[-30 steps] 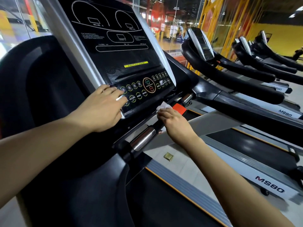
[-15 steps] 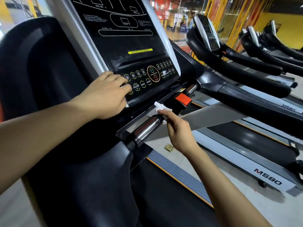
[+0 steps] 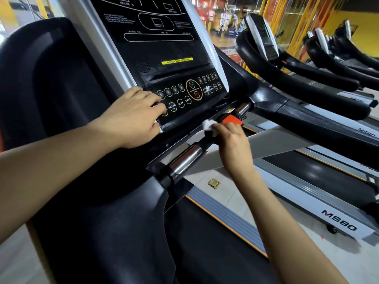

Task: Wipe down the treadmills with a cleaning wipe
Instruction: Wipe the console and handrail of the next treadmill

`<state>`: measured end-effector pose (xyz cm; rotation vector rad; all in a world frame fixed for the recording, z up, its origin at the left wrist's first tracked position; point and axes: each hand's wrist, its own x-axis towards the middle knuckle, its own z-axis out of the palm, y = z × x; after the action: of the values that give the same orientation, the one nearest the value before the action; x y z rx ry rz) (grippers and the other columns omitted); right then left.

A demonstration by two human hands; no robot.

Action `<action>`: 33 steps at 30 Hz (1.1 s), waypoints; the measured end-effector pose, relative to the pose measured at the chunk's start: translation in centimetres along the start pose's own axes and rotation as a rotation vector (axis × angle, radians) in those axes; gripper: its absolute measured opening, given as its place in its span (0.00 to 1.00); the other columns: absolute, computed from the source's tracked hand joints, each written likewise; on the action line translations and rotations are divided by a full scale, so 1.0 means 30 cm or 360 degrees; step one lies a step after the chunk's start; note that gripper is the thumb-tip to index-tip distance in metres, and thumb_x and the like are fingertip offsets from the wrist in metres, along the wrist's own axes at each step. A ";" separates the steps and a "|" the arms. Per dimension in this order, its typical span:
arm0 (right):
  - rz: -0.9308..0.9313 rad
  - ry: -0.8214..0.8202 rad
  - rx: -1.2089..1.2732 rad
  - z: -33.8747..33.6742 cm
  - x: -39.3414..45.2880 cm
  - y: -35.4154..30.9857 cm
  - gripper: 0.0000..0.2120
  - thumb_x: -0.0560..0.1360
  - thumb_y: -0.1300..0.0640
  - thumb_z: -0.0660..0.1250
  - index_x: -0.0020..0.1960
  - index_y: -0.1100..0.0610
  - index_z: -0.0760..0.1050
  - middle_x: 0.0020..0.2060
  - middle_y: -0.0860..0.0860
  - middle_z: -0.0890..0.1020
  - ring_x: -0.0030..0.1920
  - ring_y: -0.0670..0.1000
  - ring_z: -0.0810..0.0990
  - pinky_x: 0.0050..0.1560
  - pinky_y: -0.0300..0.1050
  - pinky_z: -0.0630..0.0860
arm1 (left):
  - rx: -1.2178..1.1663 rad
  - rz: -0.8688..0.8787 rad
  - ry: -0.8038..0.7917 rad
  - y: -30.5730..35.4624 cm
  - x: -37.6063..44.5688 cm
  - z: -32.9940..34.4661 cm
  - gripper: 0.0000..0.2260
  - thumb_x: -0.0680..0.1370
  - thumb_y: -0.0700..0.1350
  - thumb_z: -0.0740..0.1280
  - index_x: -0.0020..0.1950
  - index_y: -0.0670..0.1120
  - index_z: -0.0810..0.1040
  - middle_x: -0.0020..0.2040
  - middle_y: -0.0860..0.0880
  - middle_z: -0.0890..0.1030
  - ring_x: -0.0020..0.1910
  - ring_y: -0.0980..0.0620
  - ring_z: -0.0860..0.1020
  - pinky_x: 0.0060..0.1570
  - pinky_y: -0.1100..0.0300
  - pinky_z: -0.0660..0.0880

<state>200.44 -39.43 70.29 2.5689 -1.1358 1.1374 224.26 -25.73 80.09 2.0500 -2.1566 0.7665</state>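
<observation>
The black treadmill console [image 3: 164,48] fills the upper middle, with a button panel [image 3: 190,93] below its display. My left hand [image 3: 133,117] rests on the panel's left end, fingers curled over its lower edge. My right hand [image 3: 231,140] pinches a small white cleaning wipe [image 3: 208,125] and presses it on the black crossbar under the panel, just left of the red safety clip [image 3: 231,119]. A chrome grip sensor [image 3: 185,159] lies on the bar lower left of the wipe.
The black handrail [image 3: 328,124] runs off to the right. A second treadmill [image 3: 336,222] marked MS80 stands beside it, and more treadmills [image 3: 338,50] line up behind. A small brass floor plate [image 3: 214,183] sits on the tiles between the decks.
My right hand has slid the wipe along the crossbar toward the red clip. The view has moved closer to the console. My left hand stays on the panel's left end.
</observation>
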 end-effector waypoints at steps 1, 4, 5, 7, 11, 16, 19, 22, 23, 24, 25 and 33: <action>-0.0028 -0.0019 0.0030 0.021 -0.006 -0.017 0.16 0.72 0.68 0.69 0.58 0.58 0.82 0.49 0.53 0.81 0.50 0.57 0.76 0.51 0.52 0.76 | 0.0001 0.0000 -0.0007 0.000 0.001 0.001 0.20 0.81 0.50 0.61 0.71 0.47 0.74 0.74 0.44 0.72 0.75 0.44 0.66 0.78 0.50 0.50; -0.0023 -0.0042 0.0282 0.042 -0.016 -0.058 0.15 0.72 0.72 0.67 0.53 0.57 0.83 0.49 0.52 0.82 0.51 0.57 0.76 0.51 0.50 0.76 | -0.0009 -0.0005 -0.0002 -0.001 0.003 0.003 0.19 0.80 0.50 0.62 0.71 0.47 0.75 0.73 0.44 0.73 0.75 0.43 0.67 0.78 0.49 0.51; -0.0040 -0.0056 0.0371 0.036 -0.026 -0.070 0.15 0.73 0.72 0.66 0.52 0.57 0.83 0.49 0.52 0.82 0.51 0.55 0.77 0.53 0.47 0.75 | -0.0007 -0.0004 -0.0014 0.000 0.002 0.002 0.20 0.80 0.50 0.62 0.71 0.47 0.75 0.73 0.44 0.73 0.75 0.44 0.67 0.78 0.49 0.51; -0.0027 -0.0103 0.0564 0.004 -0.052 -0.085 0.16 0.74 0.72 0.65 0.53 0.55 0.83 0.51 0.49 0.82 0.53 0.51 0.77 0.56 0.40 0.73 | -0.0010 -0.0007 -0.0025 0.002 0.002 0.000 0.20 0.80 0.50 0.61 0.71 0.47 0.75 0.73 0.44 0.72 0.75 0.44 0.67 0.78 0.50 0.51; 0.0268 0.0084 0.0578 -0.019 -0.028 -0.011 0.18 0.75 0.70 0.65 0.57 0.52 0.83 0.53 0.47 0.83 0.54 0.48 0.79 0.55 0.43 0.76 | 0.0006 -0.0006 -0.0012 0.003 0.000 0.003 0.20 0.80 0.51 0.60 0.70 0.47 0.75 0.73 0.44 0.73 0.74 0.43 0.67 0.77 0.50 0.51; 0.0192 0.0008 0.0569 0.011 -0.085 -0.095 0.18 0.75 0.71 0.64 0.56 0.55 0.84 0.54 0.49 0.83 0.56 0.49 0.77 0.58 0.39 0.72 | 0.0061 0.0018 0.0006 0.003 -0.008 0.010 0.19 0.79 0.50 0.61 0.68 0.45 0.77 0.71 0.43 0.75 0.72 0.42 0.70 0.77 0.49 0.53; 0.0209 0.0062 0.0679 -0.014 -0.125 -0.066 0.20 0.75 0.71 0.64 0.57 0.53 0.83 0.54 0.46 0.83 0.55 0.45 0.79 0.60 0.39 0.75 | 0.0085 0.0020 -0.0001 0.007 -0.008 0.010 0.19 0.79 0.50 0.62 0.68 0.45 0.76 0.72 0.42 0.74 0.73 0.42 0.69 0.77 0.47 0.53; 0.0655 0.0205 0.0716 0.006 -0.126 -0.034 0.20 0.76 0.70 0.63 0.61 0.53 0.82 0.51 0.48 0.83 0.48 0.46 0.81 0.54 0.49 0.79 | 0.0097 0.0020 -0.0017 0.009 -0.008 0.006 0.19 0.79 0.50 0.61 0.68 0.45 0.76 0.72 0.42 0.73 0.73 0.42 0.69 0.78 0.47 0.53; 0.0747 0.0163 0.0795 0.024 -0.144 -0.057 0.19 0.78 0.67 0.62 0.64 0.53 0.81 0.48 0.48 0.84 0.42 0.44 0.80 0.49 0.47 0.79 | 0.0094 0.0019 -0.0013 0.008 -0.008 0.006 0.19 0.79 0.50 0.61 0.68 0.45 0.76 0.72 0.42 0.74 0.73 0.42 0.69 0.77 0.47 0.54; 0.0788 0.0107 0.0873 0.040 -0.165 -0.089 0.18 0.80 0.64 0.62 0.66 0.52 0.79 0.46 0.48 0.84 0.37 0.41 0.78 0.44 0.43 0.76 | 0.0094 0.0018 -0.0008 0.007 -0.008 0.005 0.19 0.79 0.50 0.61 0.68 0.45 0.76 0.72 0.42 0.74 0.73 0.42 0.69 0.77 0.47 0.54; 0.0799 0.0082 0.0921 0.045 -0.185 -0.116 0.17 0.81 0.61 0.61 0.67 0.51 0.78 0.46 0.48 0.84 0.36 0.40 0.77 0.43 0.40 0.74 | 0.0094 0.0014 -0.0012 0.008 -0.010 0.005 0.19 0.79 0.50 0.62 0.68 0.45 0.76 0.72 0.42 0.74 0.73 0.42 0.69 0.77 0.47 0.54; 0.0185 0.0054 0.0746 -0.022 -0.155 -0.211 0.16 0.78 0.64 0.60 0.62 0.55 0.80 0.57 0.49 0.81 0.59 0.51 0.78 0.61 0.51 0.74 | 0.0034 -0.0017 -0.0032 0.014 -0.001 -0.001 0.20 0.80 0.51 0.61 0.71 0.48 0.74 0.74 0.44 0.72 0.75 0.45 0.66 0.78 0.50 0.51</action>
<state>202.29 -31.90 68.79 2.8257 -1.1347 1.6397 223.86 -25.69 79.99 2.0862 -2.1554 0.7744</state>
